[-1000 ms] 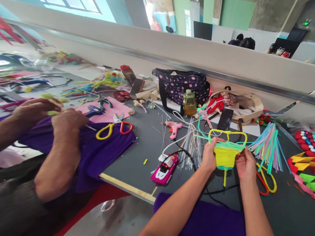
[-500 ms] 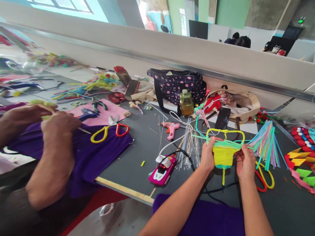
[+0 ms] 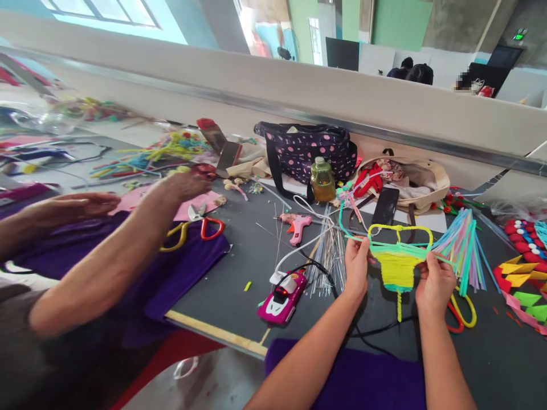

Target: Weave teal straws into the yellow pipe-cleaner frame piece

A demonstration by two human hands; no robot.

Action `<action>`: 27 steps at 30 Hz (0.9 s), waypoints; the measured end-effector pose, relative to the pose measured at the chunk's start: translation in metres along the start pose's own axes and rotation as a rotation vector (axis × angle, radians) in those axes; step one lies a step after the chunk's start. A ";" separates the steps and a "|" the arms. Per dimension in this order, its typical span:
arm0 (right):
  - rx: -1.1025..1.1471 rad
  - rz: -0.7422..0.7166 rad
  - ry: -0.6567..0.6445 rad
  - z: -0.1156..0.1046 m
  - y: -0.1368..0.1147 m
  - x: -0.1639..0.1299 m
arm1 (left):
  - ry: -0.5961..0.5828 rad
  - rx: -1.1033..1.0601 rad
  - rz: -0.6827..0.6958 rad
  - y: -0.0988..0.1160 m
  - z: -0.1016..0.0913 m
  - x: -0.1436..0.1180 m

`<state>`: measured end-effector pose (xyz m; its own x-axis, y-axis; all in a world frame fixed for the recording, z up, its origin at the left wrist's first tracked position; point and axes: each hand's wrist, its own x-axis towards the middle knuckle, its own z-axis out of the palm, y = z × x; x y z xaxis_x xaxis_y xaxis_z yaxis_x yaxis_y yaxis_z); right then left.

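Note:
Both my hands hold a small woven piece [image 3: 397, 266] made of yellow and teal pipe cleaners, with a yellow looped frame on top and a yellow tail hanging down. My left hand [image 3: 355, 266] pinches its left edge. At the right edge my right hand [image 3: 435, 283] grips the teal strands. The piece hovers just above the dark table [image 3: 239, 267].
A co-worker at the left reaches an arm [image 3: 128, 250] over purple cloth toward scissors [image 3: 200, 222]. Nearby lie a pink glue gun [image 3: 298, 225], a pink toy car [image 3: 284, 295], thin wires [image 3: 331, 256], a pipe-cleaner bundle [image 3: 461, 245], a phone [image 3: 385, 206], a bottle [image 3: 322, 180] and bags.
My hands have spread a little, stretching the woven piece wider. The co-worker's right arm has swung forward across the purple cloth toward the scissors.

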<state>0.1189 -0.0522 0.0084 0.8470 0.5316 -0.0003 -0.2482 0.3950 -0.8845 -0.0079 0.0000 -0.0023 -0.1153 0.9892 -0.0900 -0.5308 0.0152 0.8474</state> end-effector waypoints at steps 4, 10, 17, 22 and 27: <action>0.026 -0.027 0.033 0.000 -0.002 0.000 | -0.013 -0.005 0.017 0.001 -0.001 0.000; 0.019 -0.035 0.060 0.003 -0.007 -0.002 | -0.003 -0.022 -0.020 0.001 0.000 0.001; -0.015 -0.039 0.026 0.003 -0.008 -0.003 | 0.006 -0.086 -0.057 -0.001 -0.002 0.004; 0.039 -0.009 0.026 0.002 -0.009 -0.002 | -0.015 -0.152 -0.079 0.000 -0.002 0.004; 0.072 -0.002 0.042 0.001 -0.009 0.000 | -0.041 -0.177 -0.122 0.002 0.000 0.002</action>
<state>0.1210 -0.0549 0.0169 0.8662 0.4993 -0.0198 -0.2783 0.4492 -0.8490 -0.0092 0.0020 -0.0002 -0.0086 0.9867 -0.1620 -0.6782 0.1133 0.7261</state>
